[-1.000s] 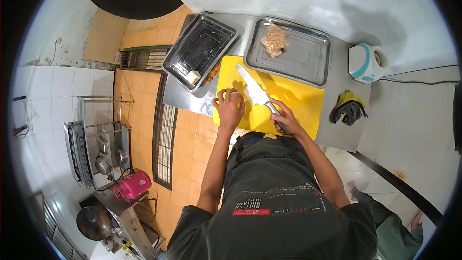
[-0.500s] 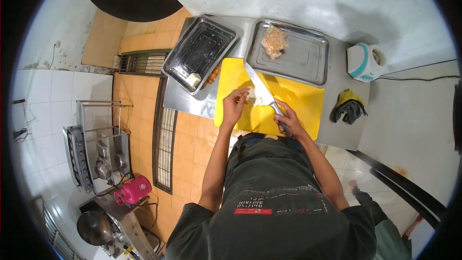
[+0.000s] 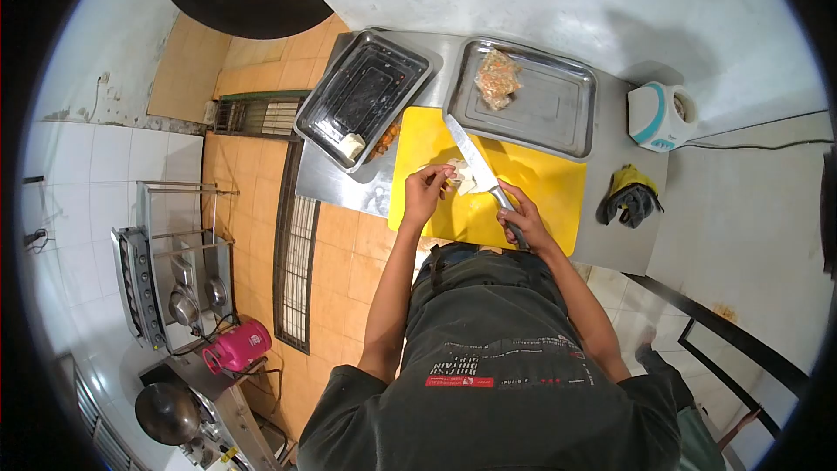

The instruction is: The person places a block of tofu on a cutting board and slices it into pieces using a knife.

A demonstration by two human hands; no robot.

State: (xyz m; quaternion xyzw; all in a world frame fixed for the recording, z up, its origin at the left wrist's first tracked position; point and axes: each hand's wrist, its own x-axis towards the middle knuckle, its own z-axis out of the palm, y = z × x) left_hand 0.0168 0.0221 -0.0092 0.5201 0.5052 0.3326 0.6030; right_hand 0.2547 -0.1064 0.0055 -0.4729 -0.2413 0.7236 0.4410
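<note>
My right hand (image 3: 527, 222) is closed round the dark handle of a kitchen knife (image 3: 472, 154). Its broad blade slants up and left over the yellow cutting board (image 3: 540, 188), the tip close to the rim of a tray. Thin white food slices (image 3: 464, 177) lie on the board beside the blade. Left of them, my left hand (image 3: 425, 192) has thumb and fingertips pinched together at the edge of a white slice. The fingers partly hide that slice, and its exact kind is unclear.
Behind the board stands a metal tray (image 3: 549, 109) with a bag of orange-and-white food bits (image 3: 498, 80). A darker tray (image 3: 362, 92) at left holds a white block (image 3: 351, 146). Orange pieces (image 3: 384, 142) lie beside it. Black-yellow cloth (image 3: 631, 196) and a white-teal appliance (image 3: 660, 116) are at right.
The white slices by my left fingertips look more spread apart. My right hand and the knife have barely moved. At lower right, another person has shifted slightly.
</note>
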